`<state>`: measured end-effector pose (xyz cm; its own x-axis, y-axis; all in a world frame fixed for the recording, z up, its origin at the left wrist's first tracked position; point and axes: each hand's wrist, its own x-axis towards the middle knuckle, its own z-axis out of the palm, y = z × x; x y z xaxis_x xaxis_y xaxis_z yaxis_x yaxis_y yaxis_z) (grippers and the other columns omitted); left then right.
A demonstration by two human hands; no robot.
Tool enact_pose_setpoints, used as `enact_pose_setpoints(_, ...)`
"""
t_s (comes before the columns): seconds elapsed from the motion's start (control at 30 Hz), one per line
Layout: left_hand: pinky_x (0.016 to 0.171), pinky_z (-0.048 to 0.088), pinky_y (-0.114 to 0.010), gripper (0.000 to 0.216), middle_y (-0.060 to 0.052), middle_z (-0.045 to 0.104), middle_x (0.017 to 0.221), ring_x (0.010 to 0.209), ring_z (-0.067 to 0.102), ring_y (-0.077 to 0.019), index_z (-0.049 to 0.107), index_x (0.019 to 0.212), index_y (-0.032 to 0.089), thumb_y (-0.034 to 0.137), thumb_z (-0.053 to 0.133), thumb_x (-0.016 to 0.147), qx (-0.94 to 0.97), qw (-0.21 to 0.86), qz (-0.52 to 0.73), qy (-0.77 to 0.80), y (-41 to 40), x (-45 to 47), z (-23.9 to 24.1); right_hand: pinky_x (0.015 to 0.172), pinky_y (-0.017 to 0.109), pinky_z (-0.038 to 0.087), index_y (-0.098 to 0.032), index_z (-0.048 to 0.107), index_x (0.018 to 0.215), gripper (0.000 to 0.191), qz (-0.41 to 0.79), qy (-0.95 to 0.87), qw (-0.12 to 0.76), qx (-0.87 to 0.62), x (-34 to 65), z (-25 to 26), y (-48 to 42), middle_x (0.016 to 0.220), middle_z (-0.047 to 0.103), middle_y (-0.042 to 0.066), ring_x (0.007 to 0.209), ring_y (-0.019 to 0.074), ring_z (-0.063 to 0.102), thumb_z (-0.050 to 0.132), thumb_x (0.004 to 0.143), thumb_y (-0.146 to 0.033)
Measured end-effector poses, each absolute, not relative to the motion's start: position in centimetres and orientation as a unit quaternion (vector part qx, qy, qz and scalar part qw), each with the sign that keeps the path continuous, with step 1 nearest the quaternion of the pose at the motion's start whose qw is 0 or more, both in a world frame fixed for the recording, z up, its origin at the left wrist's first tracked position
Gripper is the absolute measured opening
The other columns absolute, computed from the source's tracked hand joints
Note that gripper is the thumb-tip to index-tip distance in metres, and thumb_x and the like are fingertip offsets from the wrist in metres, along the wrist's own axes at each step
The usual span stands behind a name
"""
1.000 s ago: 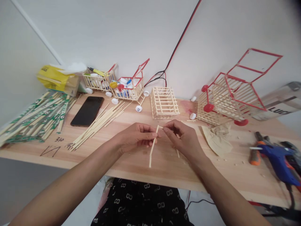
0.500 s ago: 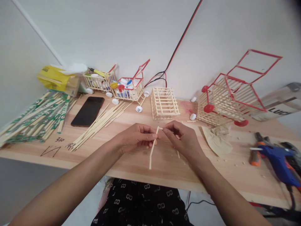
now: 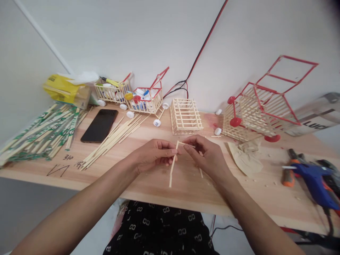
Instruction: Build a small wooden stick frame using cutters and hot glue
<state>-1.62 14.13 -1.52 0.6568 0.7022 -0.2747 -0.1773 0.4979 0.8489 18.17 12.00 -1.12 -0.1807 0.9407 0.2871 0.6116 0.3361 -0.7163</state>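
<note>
My left hand [image 3: 158,154] is closed, its thumb and index finger pinching a thin wooden stick [image 3: 172,170] that bends near its lower end. At its top, a thin crosspiece [image 3: 184,143] meets it at an angle and runs to the right. My right hand [image 3: 207,152] is closed around that crosspiece, thumb at the front. Below the right palm another stick end [image 3: 201,173] pokes out; whether it joins the crosspiece is hidden. Behind the hands sits a slatted stick basket [image 3: 186,117], apart from both.
Loose sticks [image 3: 111,141], a phone [image 3: 99,125] and wrapped chopsticks [image 3: 47,136] lie left. Small stick carts [image 3: 147,101] filled with caps stand behind. To the right are a large red-trimmed cart [image 3: 260,106], crumpled brown paper [image 3: 245,159] and a blue glue gun [image 3: 315,182].
More of the crosspiece shows now, as my right fingers have shifted slightly along it. The bent stick's lower end has risen a little. The left hand is almost still.
</note>
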Motion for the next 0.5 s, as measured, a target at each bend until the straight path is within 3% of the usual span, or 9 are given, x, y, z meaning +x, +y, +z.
enact_pose_setpoints(0.5, 0.055, 0.039, -0.02, 0.022, -0.003, 0.064, 0.069, 0.056, 0.052, -0.0053, 0.068, 0.087, 0.007, 0.024, 0.074, 0.074, 0.423, 0.806, 0.269, 0.313, 14.13, -1.6, -1.61, 0.06, 0.025, 0.039, -0.019, 0.064, 0.084, 0.01, 0.198, -0.736, 0.363, -0.536, 18.09, -1.07, 11.79, 0.073, 0.063, 0.0, 0.061, 0.0114, 0.051, 0.057, 0.086, -0.025)
